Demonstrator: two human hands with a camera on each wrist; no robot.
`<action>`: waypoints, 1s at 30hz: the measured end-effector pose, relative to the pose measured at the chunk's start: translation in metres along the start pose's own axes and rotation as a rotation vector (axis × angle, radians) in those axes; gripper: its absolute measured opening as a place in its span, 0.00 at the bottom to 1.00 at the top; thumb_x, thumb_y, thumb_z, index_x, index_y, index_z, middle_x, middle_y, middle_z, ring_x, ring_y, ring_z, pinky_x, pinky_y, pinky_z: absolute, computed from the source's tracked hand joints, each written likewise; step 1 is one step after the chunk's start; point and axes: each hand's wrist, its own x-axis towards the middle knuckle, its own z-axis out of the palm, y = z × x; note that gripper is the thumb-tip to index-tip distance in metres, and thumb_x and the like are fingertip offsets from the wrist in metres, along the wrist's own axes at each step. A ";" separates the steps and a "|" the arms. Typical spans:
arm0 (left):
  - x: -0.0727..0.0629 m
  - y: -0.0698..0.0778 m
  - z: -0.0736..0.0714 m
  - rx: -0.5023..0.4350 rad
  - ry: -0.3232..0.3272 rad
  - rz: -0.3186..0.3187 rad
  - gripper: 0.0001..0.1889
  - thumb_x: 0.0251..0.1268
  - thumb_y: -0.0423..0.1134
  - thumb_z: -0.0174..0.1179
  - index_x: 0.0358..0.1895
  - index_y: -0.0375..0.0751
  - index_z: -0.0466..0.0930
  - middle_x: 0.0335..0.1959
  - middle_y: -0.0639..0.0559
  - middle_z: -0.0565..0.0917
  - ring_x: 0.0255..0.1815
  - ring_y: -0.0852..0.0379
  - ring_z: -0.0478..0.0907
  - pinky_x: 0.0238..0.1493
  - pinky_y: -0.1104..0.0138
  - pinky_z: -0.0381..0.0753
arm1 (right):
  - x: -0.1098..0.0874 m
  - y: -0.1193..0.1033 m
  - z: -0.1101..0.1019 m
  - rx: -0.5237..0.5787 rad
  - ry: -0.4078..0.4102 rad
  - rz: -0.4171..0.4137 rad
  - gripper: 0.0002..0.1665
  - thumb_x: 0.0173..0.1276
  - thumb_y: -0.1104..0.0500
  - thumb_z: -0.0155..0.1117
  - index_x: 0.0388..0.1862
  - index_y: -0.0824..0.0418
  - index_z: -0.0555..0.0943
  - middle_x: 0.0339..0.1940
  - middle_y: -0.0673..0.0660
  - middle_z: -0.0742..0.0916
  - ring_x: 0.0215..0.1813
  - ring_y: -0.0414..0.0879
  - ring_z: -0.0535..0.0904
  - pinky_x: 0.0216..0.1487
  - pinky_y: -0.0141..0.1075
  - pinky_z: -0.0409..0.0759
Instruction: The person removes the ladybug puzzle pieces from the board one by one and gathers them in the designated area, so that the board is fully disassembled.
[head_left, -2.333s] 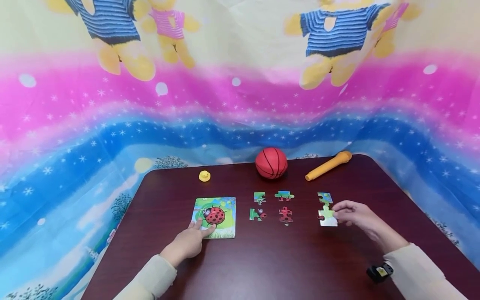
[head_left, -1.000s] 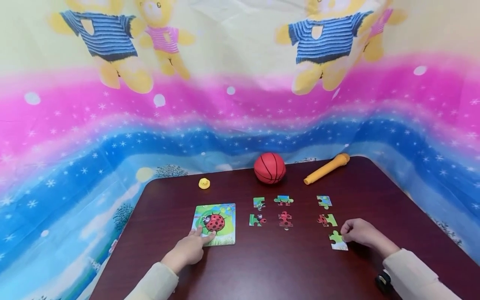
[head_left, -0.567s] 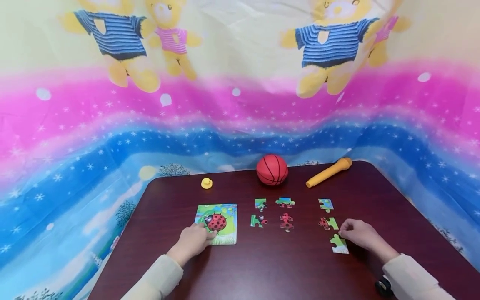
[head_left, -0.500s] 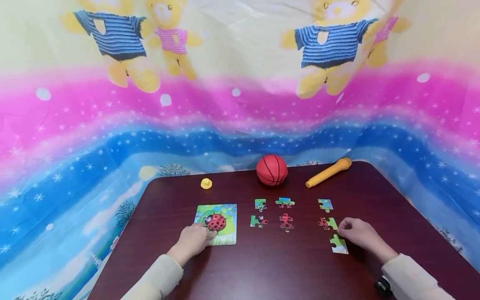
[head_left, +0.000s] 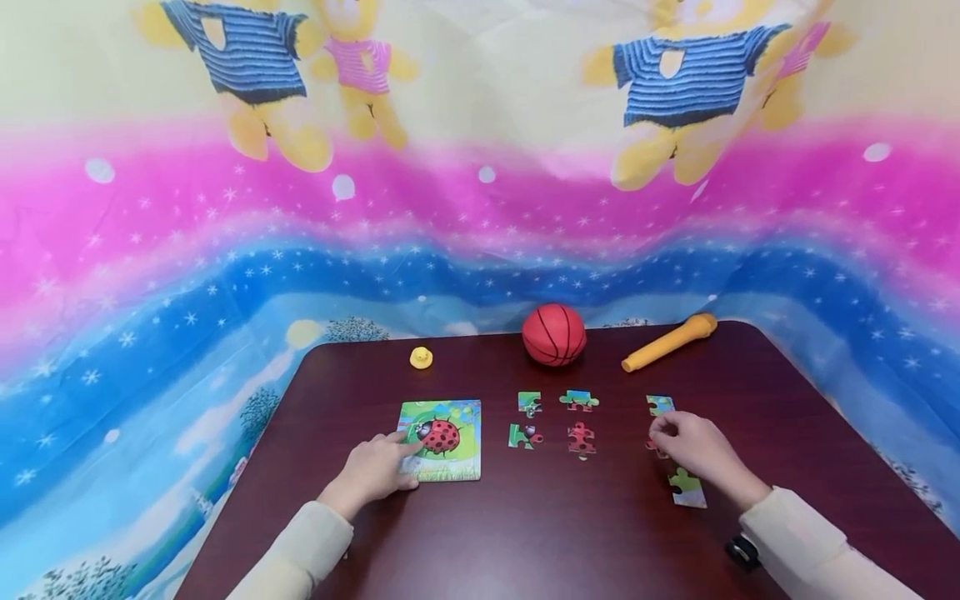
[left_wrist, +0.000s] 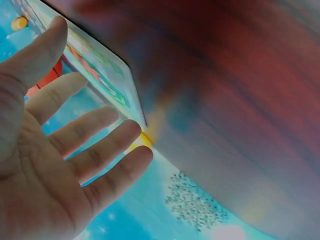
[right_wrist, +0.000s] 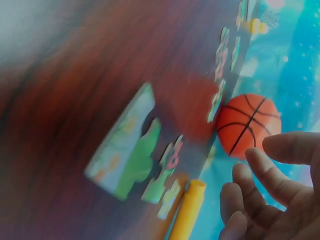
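My left hand (head_left: 369, 472) lies at the left side of a square ladybug picture board (head_left: 461, 462), fingers over its edge. The left wrist view shows that hand's fingers (left_wrist: 100, 157) spread and relaxed, thumb near the board. Over the right column of puzzle pieces hovers my right hand (head_left: 701, 450), its fingers loosely bent with nothing between them in the right wrist view. It partly covers a red-and-green ladybug piece (head_left: 655, 450). Below lies a green-and-white corner piece (head_left: 690, 492); above, a blue-green corner piece (head_left: 658, 403).
Several loose puzzle pieces lie mid-table, including a red spotted piece (head_left: 581, 437) and a green piece with a ladybug head (head_left: 522, 436). Along the back stand a yellow duck (head_left: 422, 358), a small red basketball (head_left: 554, 335) and a yellow toy microphone (head_left: 667, 343).
My right hand set the green-and-white corner piece down at the lower right, let go of it, and moved up and left over the ladybug piece. The left hand shifted slightly on the board.
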 end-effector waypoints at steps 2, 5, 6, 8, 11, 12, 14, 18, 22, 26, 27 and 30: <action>0.000 -0.002 -0.002 -0.002 -0.012 -0.009 0.28 0.50 0.52 0.70 0.57 0.50 0.80 0.58 0.41 0.77 0.55 0.40 0.75 0.46 0.48 0.77 | 0.005 -0.005 0.003 -0.015 0.007 -0.036 0.08 0.67 0.58 0.59 0.39 0.60 0.82 0.26 0.54 0.83 0.20 0.45 0.70 0.21 0.37 0.69; 0.001 -0.004 -0.004 0.004 -0.011 -0.009 0.26 0.51 0.51 0.69 0.56 0.50 0.81 0.57 0.41 0.78 0.55 0.41 0.75 0.46 0.48 0.77 | 0.012 -0.014 0.013 -0.089 0.028 -0.136 0.10 0.66 0.59 0.61 0.42 0.61 0.85 0.32 0.53 0.85 0.28 0.45 0.75 0.28 0.40 0.75; 0.001 -0.004 -0.004 0.009 -0.011 -0.010 0.25 0.52 0.51 0.69 0.56 0.51 0.81 0.57 0.41 0.78 0.55 0.41 0.75 0.46 0.48 0.77 | 0.014 -0.017 0.017 -0.120 0.028 -0.185 0.11 0.65 0.60 0.61 0.43 0.61 0.85 0.36 0.53 0.85 0.33 0.46 0.78 0.32 0.42 0.77; 0.001 -0.005 -0.003 0.006 -0.009 -0.015 0.25 0.52 0.50 0.68 0.55 0.51 0.81 0.57 0.41 0.78 0.55 0.41 0.75 0.47 0.48 0.77 | 0.016 -0.024 0.028 -0.186 -0.005 -0.283 0.14 0.66 0.60 0.61 0.48 0.62 0.84 0.45 0.55 0.85 0.44 0.50 0.81 0.43 0.46 0.79; -0.001 -0.004 -0.001 -0.014 -0.015 -0.027 0.24 0.53 0.50 0.68 0.55 0.50 0.81 0.57 0.41 0.78 0.55 0.40 0.75 0.48 0.48 0.76 | 0.015 -0.033 0.044 -0.280 -0.134 -0.423 0.20 0.67 0.59 0.60 0.58 0.62 0.79 0.57 0.60 0.81 0.58 0.56 0.76 0.54 0.52 0.75; -0.002 -0.004 0.000 -0.020 -0.017 -0.028 0.24 0.53 0.50 0.68 0.55 0.50 0.82 0.57 0.40 0.78 0.55 0.40 0.75 0.48 0.48 0.76 | 0.014 -0.035 0.048 -0.306 -0.185 -0.459 0.22 0.68 0.58 0.59 0.60 0.62 0.77 0.60 0.61 0.79 0.61 0.57 0.74 0.55 0.52 0.74; -0.003 -0.004 0.002 -0.029 -0.021 -0.024 0.24 0.53 0.49 0.68 0.55 0.49 0.82 0.57 0.40 0.78 0.54 0.39 0.75 0.47 0.48 0.76 | 0.012 -0.038 0.054 -0.351 -0.264 -0.504 0.24 0.68 0.58 0.58 0.62 0.62 0.75 0.64 0.63 0.75 0.63 0.58 0.72 0.55 0.52 0.74; -0.006 -0.003 0.004 -0.036 -0.013 -0.012 0.23 0.53 0.50 0.68 0.54 0.50 0.82 0.56 0.40 0.78 0.53 0.39 0.76 0.46 0.48 0.77 | 0.012 -0.037 0.056 -0.393 -0.295 -0.515 0.21 0.67 0.59 0.60 0.59 0.61 0.78 0.64 0.62 0.76 0.61 0.56 0.74 0.53 0.50 0.76; -0.005 -0.003 0.004 -0.019 0.001 -0.010 0.23 0.52 0.50 0.69 0.53 0.51 0.83 0.55 0.41 0.79 0.51 0.40 0.77 0.46 0.49 0.77 | 0.018 -0.037 0.054 -0.376 -0.264 -0.496 0.19 0.66 0.57 0.62 0.55 0.59 0.82 0.60 0.60 0.79 0.59 0.55 0.76 0.53 0.51 0.76; -0.004 -0.004 0.003 -0.007 -0.008 -0.016 0.23 0.52 0.51 0.68 0.53 0.52 0.83 0.55 0.41 0.80 0.51 0.40 0.77 0.46 0.49 0.77 | 0.022 -0.048 0.063 -0.353 -0.183 -0.513 0.21 0.64 0.56 0.63 0.55 0.61 0.81 0.58 0.60 0.80 0.59 0.55 0.76 0.54 0.51 0.76; -0.004 -0.004 0.003 -0.008 -0.009 -0.017 0.23 0.52 0.51 0.69 0.53 0.52 0.83 0.55 0.41 0.80 0.51 0.40 0.77 0.46 0.49 0.77 | 0.023 -0.053 0.068 -0.352 -0.164 -0.529 0.21 0.65 0.55 0.63 0.56 0.61 0.80 0.58 0.60 0.80 0.60 0.55 0.76 0.55 0.51 0.75; -0.003 -0.005 0.005 -0.011 -0.012 -0.024 0.23 0.52 0.51 0.69 0.53 0.52 0.83 0.55 0.41 0.80 0.51 0.41 0.77 0.46 0.49 0.77 | 0.027 -0.070 0.083 -0.376 -0.153 -0.594 0.26 0.65 0.53 0.63 0.60 0.63 0.77 0.62 0.61 0.77 0.63 0.54 0.73 0.57 0.50 0.74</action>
